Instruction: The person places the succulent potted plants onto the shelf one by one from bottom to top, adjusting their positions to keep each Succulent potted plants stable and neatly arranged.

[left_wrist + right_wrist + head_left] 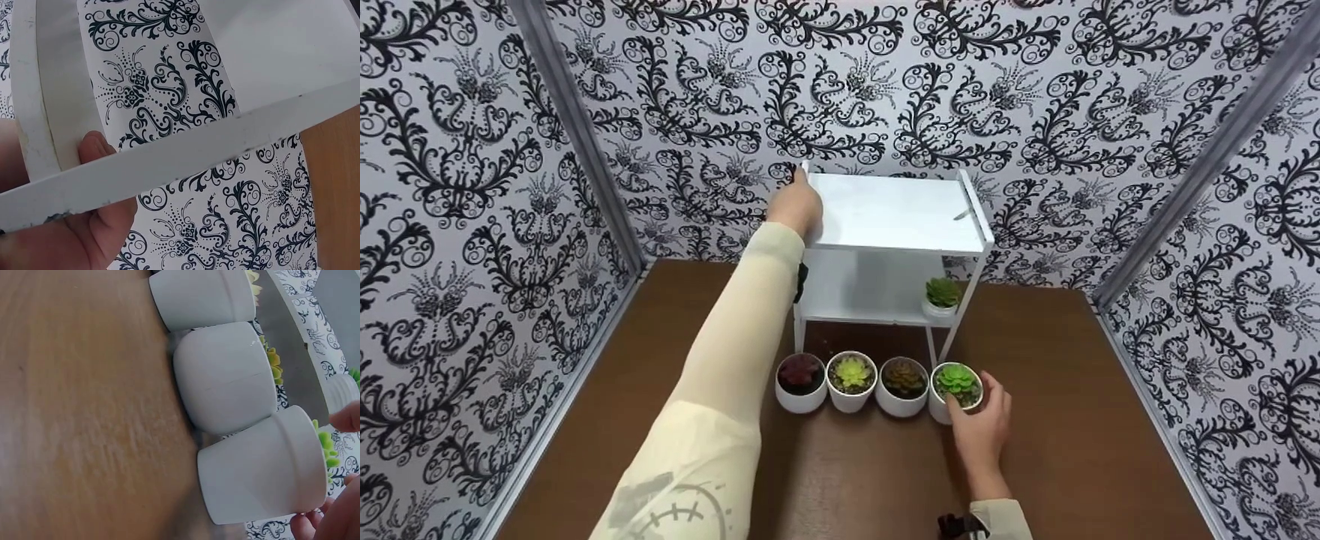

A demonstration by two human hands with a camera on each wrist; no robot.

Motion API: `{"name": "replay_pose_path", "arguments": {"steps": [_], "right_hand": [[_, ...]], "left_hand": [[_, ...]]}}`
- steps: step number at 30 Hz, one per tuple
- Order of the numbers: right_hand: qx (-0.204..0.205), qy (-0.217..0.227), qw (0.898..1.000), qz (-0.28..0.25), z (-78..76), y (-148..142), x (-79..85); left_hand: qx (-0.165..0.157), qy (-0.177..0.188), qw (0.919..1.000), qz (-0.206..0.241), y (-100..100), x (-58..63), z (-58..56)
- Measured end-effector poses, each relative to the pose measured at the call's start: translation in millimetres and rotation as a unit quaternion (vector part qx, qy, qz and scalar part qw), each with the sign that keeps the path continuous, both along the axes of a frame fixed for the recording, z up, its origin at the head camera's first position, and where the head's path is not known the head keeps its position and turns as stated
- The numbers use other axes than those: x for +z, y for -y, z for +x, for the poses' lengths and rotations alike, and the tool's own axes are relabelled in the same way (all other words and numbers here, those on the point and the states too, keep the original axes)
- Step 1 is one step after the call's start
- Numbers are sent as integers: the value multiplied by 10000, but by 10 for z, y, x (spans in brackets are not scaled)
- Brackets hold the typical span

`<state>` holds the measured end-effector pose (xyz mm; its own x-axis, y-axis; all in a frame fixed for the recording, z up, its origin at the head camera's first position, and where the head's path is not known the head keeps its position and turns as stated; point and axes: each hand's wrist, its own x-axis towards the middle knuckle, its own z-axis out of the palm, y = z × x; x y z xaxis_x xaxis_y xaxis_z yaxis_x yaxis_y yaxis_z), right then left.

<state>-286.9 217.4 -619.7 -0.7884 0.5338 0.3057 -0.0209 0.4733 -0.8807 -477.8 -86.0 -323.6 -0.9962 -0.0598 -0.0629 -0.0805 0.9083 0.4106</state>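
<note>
My left hand (pixel 795 204) grips the left upper edge of a white two-tier shelf (pixel 892 214); in the left wrist view its fingers (pixel 115 225) wrap round a white rail (pixel 185 147). At the front right, my right hand (pixel 982 427) holds a white pot (pixel 941 409) with a bright green succulent (pixel 958 379), thumb on the near side of the rim and fingers on the right side. Seen from the right wrist, that pot (pixel 256 472) stands at the end of the row, fingertips (pixel 304 527) against its side.
Left of the held pot stand white pots with a brown succulent (pixel 903 379), a yellow-green succulent (pixel 852 373) and a dark red succulent (pixel 800 371). Another green succulent (pixel 942 292) sits at the right of the lower tier. Patterned walls (pixel 682 97) enclose the brown table (pixel 1072 420).
</note>
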Motion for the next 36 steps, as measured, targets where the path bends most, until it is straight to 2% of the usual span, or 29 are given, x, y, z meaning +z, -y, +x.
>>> {"name": "replay_pose_path", "arguments": {"steps": [9,22,29,36], "right_hand": [[136,243,9994,191,-52,-8,-109],[267,429,9986,124,-98,-31,-218],[497,594,9970,16,-89,-57,-270],[531,596,9965,-262,-93,-63,-285]], "left_hand": [[-10,-44,10000,-22,-2,-34,-35],[-110,-126,9992,-364,-8,-33,-15],[64,13,10000,-3,-10,-14,-12],[37,52,10000,-28,-7,-12,-9]]}}
